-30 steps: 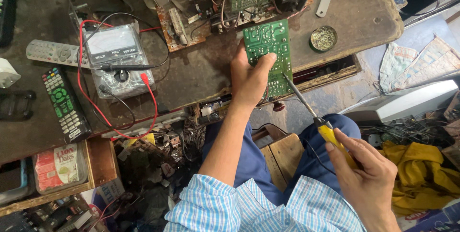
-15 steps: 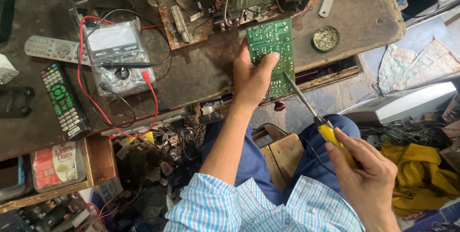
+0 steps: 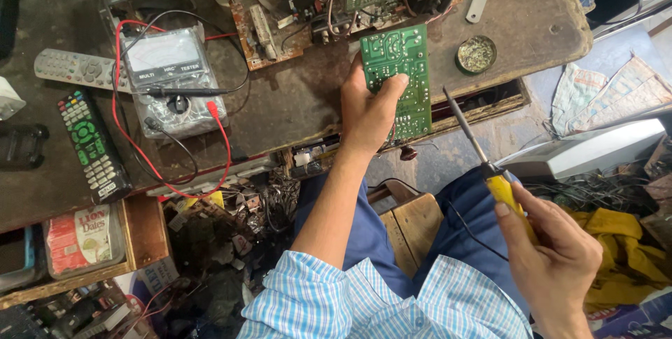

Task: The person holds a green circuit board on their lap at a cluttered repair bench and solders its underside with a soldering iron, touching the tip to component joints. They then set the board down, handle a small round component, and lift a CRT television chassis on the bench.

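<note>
Glossy green circuit board (image 3: 399,73), yellow plastic-handled metal soldering iron (image 3: 483,164), worn rough wooden table (image 3: 294,108).

The left arm extends forward from a rolled blue-and-white checked sleeve, forearm bare, wrist nearly straight. The left hand (image 3: 371,111) is raised with its back toward the camera, thumb and fingers closed in a grip, the fingertips (image 3: 399,81) curled over an edge. The right arm is bent close to the body. The right hand (image 3: 553,255) sits low at the right, fingers wrapped into a loose fist, thumb (image 3: 507,216) pressed flat along the top. The two hands are well apart.
</note>
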Motion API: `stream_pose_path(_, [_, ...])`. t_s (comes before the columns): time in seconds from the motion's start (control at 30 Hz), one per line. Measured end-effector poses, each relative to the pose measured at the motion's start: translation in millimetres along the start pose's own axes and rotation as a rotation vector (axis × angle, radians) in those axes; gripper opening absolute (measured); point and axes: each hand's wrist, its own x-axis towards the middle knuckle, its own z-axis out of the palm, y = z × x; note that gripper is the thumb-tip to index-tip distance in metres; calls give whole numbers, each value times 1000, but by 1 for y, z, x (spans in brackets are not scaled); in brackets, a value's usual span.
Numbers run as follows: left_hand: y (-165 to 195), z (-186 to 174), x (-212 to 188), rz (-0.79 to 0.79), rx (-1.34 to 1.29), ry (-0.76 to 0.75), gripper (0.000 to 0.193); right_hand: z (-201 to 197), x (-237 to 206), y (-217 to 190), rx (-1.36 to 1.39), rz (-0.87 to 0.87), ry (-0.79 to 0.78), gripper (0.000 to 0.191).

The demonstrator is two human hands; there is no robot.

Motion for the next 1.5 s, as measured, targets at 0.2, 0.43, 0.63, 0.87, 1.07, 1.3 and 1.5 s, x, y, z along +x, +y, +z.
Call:
stream_pose_path(0.2, [-1, -1, 1, 2, 37, 13, 33, 1, -1, 2, -60, 41, -73, 35])
stream_pose_path(0.43, [0, -1, 0, 4, 47, 14, 33, 6, -3, -2, -69, 41, -102, 33])
stream_pose_path(0.63, [0, 0, 0, -18, -21, -2, 33, 7, -1, -4, -63, 72, -112, 35])
stream_pose_path(0.87, [2, -2, 0, -3, 8, -18, 47, 3, 1, -8, -93, 30, -114, 34])
stream_pose_path(1.07, [1, -2, -2, 41, 34, -21, 58, -16, 16, -26, -220, -94, -174, 33])
stream_pose_path(1.3, [-2, -2, -2, 37, -24, -32, 58, -30, 30, -56, -354, -143, -175, 32])
stream_pose_path(1.5, [-5, -1, -1, 36, -11, -13, 57, -33, 28, -51, -310, -105, -139, 35])
